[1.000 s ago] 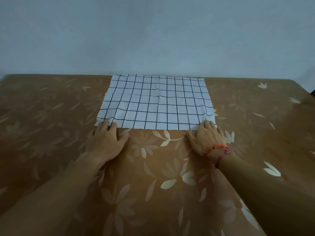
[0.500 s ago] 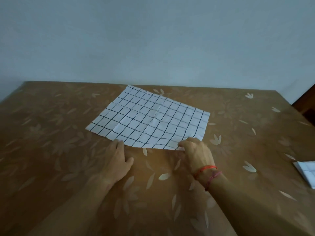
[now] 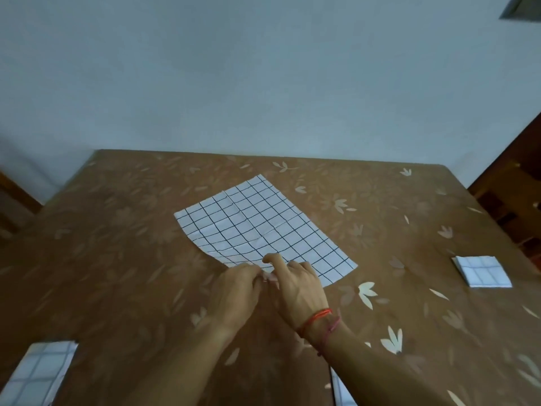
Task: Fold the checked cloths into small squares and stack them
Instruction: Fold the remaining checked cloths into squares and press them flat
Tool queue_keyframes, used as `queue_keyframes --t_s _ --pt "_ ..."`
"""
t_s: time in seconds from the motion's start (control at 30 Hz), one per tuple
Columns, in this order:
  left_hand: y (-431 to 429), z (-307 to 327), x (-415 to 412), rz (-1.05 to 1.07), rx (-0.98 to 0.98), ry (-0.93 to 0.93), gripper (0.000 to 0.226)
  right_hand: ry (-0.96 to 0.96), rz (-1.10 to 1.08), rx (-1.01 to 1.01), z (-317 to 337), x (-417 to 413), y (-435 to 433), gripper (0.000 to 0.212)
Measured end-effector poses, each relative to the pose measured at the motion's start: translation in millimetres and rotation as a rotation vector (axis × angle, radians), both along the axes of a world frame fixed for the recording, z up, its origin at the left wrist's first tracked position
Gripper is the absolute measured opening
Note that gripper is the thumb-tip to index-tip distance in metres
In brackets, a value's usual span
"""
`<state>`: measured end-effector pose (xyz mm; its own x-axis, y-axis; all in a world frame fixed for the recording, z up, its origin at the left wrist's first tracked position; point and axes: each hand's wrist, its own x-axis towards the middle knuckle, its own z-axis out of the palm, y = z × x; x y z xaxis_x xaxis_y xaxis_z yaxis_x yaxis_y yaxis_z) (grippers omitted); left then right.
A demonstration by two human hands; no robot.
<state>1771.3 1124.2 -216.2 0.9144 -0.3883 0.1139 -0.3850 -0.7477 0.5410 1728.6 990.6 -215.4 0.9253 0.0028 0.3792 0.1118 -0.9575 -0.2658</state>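
The white, black-checked cloth [image 3: 257,227] lies spread on the brown floral worktop [image 3: 117,259]. Both hands meet at its near edge. The left hand [image 3: 235,291] pinches it with curled fingers. The right hand [image 3: 297,284] has bent fingers, and their grip cannot be told.

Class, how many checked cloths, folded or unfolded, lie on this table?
4: a spread cloth in the middle, a folded cloth at the right, another cloth at near left, and a cloth sliver at the bottom edge, mostly hidden.

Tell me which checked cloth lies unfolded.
The middle cloth, spread flat on the table. The right cloth is a small folded square; the lower-left cloth looks folded too.
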Motion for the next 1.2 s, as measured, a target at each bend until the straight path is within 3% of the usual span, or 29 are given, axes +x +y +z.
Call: queue_keyframes --t_s 0.13,0.27,0.43,0.53,0.63,0.7,0.87,0.97,1.03,1.2 --pt "35 11 -25 0.088 -0.010 -0.057 0.017 0.052 0.013 0.008 7 -36 0 0.050" --pt "67 17 -58 0.128 -0.203 -0.029 0.012 0.212 -0.133 -0.114 -2 -69 -10 0.067" --pt "108 32 -98 0.131 -0.324 -0.029 0.006 0.535 -0.310 -0.186 -9 -107 -22 0.049" --pt "131 42 -121 0.170 -0.374 0.042 0.007 0.536 -0.382 -0.182 8 -123 -20 0.028" --pt "157 39 -141 0.203 -0.310 0.061 0.008 0.650 -0.407 -0.011 -23 -133 -40 0.018" --pt "176 33 -152 0.197 -0.246 0.065 0.009 0.841 -0.406 0.140 -40 -142 -49 0.029" --pt "214 31 -176 0.174 -0.113 0.100 0.019 0.635 -0.303 0.409 31 -154 -8 0.005" --pt "233 29 -192 0.210 -0.074 0.172 0.023 0.716 -0.167 0.426 33 -168 -1 0.011" --pt "243 27 -202 0.199 -0.057 0.253 0.011 0.763 -0.157 0.454 28 -175 1 0.019" --pt "255 26 -216 0.195 -0.115 0.360 0.016 0.817 -0.164 0.457 24 -182 8 0.028"
